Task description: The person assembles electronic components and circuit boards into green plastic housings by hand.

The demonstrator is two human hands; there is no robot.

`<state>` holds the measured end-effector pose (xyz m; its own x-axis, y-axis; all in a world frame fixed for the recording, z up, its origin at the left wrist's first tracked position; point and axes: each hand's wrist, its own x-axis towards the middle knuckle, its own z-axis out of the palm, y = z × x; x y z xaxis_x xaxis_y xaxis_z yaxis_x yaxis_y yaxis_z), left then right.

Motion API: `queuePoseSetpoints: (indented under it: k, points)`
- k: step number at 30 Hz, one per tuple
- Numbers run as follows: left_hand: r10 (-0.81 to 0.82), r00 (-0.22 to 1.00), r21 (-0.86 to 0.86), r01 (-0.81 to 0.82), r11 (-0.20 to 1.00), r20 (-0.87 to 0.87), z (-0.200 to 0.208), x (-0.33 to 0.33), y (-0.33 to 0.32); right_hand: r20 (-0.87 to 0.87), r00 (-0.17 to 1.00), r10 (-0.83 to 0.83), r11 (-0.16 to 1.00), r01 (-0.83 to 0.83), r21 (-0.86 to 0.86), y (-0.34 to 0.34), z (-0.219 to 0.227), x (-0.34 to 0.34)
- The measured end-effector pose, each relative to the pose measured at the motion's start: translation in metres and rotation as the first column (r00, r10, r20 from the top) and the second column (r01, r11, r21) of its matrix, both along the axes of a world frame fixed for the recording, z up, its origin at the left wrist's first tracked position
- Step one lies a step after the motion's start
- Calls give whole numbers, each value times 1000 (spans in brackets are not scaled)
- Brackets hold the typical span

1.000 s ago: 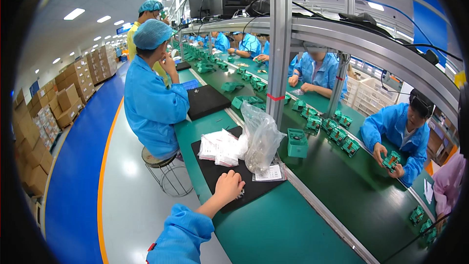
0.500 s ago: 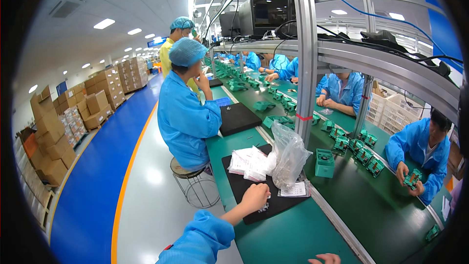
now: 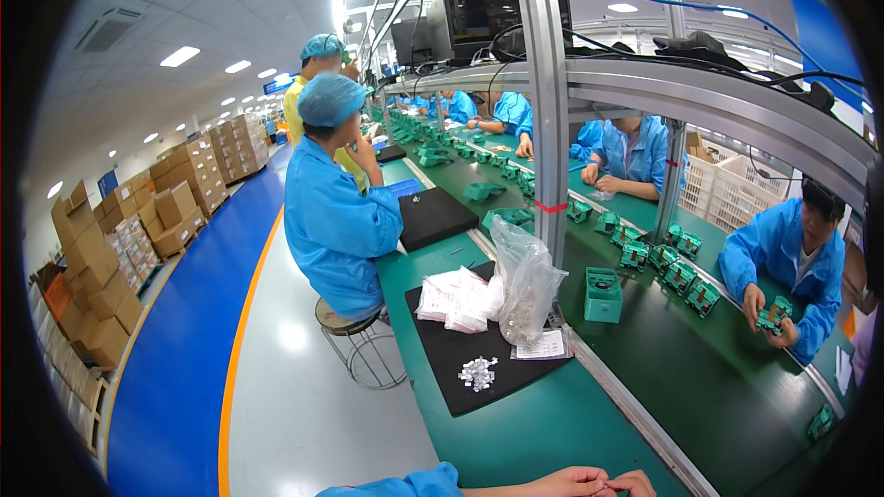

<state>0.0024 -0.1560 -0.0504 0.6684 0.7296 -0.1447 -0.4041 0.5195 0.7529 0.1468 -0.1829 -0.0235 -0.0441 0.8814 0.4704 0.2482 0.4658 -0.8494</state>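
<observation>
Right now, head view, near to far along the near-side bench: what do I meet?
Left hand and right hand together at the lower edge → pile of small whitish pieces → white packets → farther black pad → blue tray.

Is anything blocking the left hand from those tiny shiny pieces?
Nothing visible is: only green tabletop and a bare stretch of black mat lie between the left hand and the small whitish pieces. The clear plastic bag stands farther back.
</observation>
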Motion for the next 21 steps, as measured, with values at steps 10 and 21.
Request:
queuePoseSetpoints:
  k: [10, 21]
  points:
    - [228, 941, -437, -101, 894, 250, 0, -19, 119, -418, 889, -185, 966, 87, -244, 39, -43, 17]
    - [880, -94, 804, 371, 465, -466, -8, 2, 302, -579, 800, -156, 960, -17, -281, 43, -41, 25]
